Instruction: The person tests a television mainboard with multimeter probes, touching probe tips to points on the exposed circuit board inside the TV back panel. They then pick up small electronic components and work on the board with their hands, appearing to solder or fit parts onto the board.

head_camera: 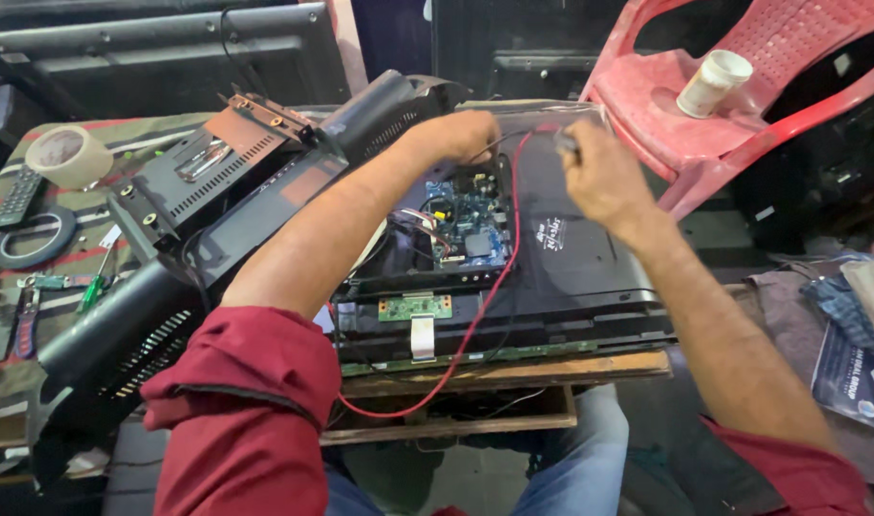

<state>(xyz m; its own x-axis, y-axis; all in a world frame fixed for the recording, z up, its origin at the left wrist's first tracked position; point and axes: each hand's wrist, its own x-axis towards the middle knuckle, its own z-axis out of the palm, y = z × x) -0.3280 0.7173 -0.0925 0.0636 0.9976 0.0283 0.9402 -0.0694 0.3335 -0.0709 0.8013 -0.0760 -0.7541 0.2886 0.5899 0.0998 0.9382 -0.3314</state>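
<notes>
Up at the far edge of the opened flat-screen set (571, 277), the left hand (461, 134) is curled into a loose fist over the top of the blue circuit board (466, 225), fingers folded down and hidden, so whether it grips a probe or only presses there cannot be told; a thin black lead seems to run out from it toward the other hand. Over to the side, the right hand (599, 172) is pinched shut on a slim dark probe tip (563, 141), held like a pen, likely so the point can be steered finely. From that tip a red lead (499, 277) drops across the set's black back and loops off the near edge, slack enough not to tug the hand. The set lies face down on a wooden bench (513, 373), back cover off, which leaves the blue board and a small green board (414, 307) with its white ribbon cable open from above. Farther left, a black set-top box (208, 172) lies tilted on other dark casings, pushed aside beside the work. On the striped cloth beyond sit a roll of tape (69, 156), a remote (19, 196) and a green-handled screwdriver (95, 282), within arm's reach. To the right, a red plastic chair (743, 105) carries a white paper cup (712, 83), well apart from the boards
</notes>
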